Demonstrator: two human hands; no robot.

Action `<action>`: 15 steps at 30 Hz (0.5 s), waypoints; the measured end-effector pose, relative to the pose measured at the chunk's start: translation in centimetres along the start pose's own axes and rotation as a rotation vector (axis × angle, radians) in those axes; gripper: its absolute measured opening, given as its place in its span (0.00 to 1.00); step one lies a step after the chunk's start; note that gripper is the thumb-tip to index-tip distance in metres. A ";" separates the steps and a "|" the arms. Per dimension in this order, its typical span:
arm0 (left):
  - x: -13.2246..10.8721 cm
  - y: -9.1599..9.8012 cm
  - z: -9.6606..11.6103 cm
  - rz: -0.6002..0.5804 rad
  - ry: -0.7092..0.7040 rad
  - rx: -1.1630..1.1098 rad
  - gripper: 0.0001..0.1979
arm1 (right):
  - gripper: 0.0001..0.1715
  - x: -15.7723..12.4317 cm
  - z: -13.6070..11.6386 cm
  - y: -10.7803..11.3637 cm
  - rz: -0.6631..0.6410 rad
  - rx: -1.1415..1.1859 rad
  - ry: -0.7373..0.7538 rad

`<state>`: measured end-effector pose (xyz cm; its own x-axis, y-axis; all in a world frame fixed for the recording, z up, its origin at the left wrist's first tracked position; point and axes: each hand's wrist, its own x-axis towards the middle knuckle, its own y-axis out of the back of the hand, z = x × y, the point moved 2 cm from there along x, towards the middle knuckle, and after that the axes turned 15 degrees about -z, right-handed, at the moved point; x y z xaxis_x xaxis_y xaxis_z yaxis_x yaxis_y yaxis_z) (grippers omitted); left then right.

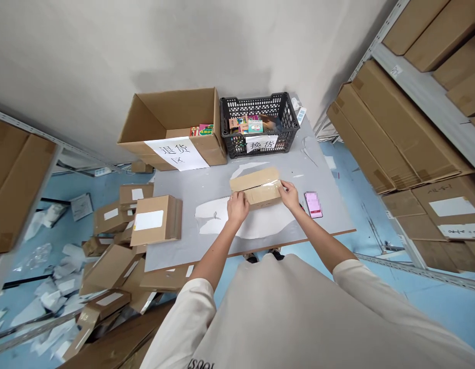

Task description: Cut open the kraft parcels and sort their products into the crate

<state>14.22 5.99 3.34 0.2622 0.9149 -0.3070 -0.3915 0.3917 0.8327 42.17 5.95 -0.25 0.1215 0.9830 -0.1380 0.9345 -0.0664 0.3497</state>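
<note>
A small cardboard box (pixel 263 196) lies on the table in front of me, one long top flap raised and a strip of clear tape glinting near its right end. My left hand (pixel 238 207) is closed at the box's left front corner, fingers bent over the edge. At the right end, my right hand (pixel 289 195) pinches the box's edge between thumb and fingers. What the box contains is hidden. Beneath it spreads a torn white sheet (pixel 212 212). A phone (pixel 313 204) with a lit pink screen lies right of my right hand.
Behind stand a large open carton (pixel 141 123) with a handwritten paper label and a black plastic crate (pixel 256 149) holding colourful packs. A taped box (pixel 171 218) sits at the table's left edge. Cartons and paper litter the floor on the left; shelves of boxes (pixel 410 123) flank the right.
</note>
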 end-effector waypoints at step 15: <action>-4.4 5.8 -1.7 0.220 -0.210 -0.267 0.24 | 0.30 -0.6 -7.0 -9.5 -0.090 -0.130 -0.086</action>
<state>9.29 4.39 8.72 0.3105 0.9505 -0.0111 -0.6663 0.2259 0.7106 30.86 7.18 3.03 0.0728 0.9652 -0.2514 0.8923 0.0496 0.4487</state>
